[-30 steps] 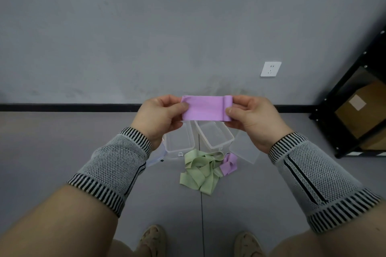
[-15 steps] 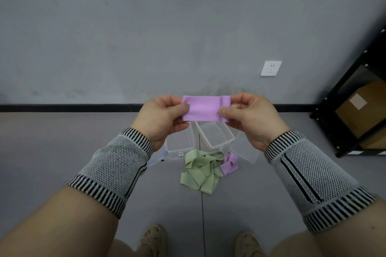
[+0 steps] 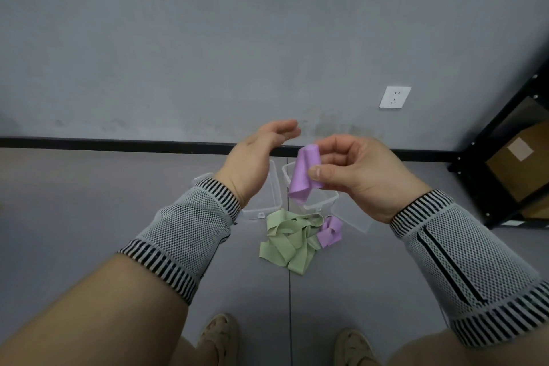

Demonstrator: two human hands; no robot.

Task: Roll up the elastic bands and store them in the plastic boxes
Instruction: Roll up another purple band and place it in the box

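Observation:
My right hand (image 3: 355, 177) pinches a purple elastic band (image 3: 303, 177), partly rolled at its top with a loose end hanging down. My left hand (image 3: 255, 157) is off the band, fingers apart, just left of it. Below, on the floor, stand two clear plastic boxes: the left plastic box (image 3: 263, 209) and the right plastic box (image 3: 322, 202), both partly hidden by my hands. In front of them lie a heap of green elastic bands (image 3: 289, 242) and another purple band (image 3: 329, 232).
A clear lid (image 3: 353, 218) lies right of the boxes. A black shelf rack (image 3: 505, 157) with a cardboard box (image 3: 523, 160) stands at the right. The grey wall has a white socket (image 3: 395, 96) and a black skirting line. My shoes (image 3: 218, 339) show at the bottom.
Before, both hands held the purple band stretched flat between them. Now my left hand has let go and opened, and the band hangs partly rolled from my right hand alone.

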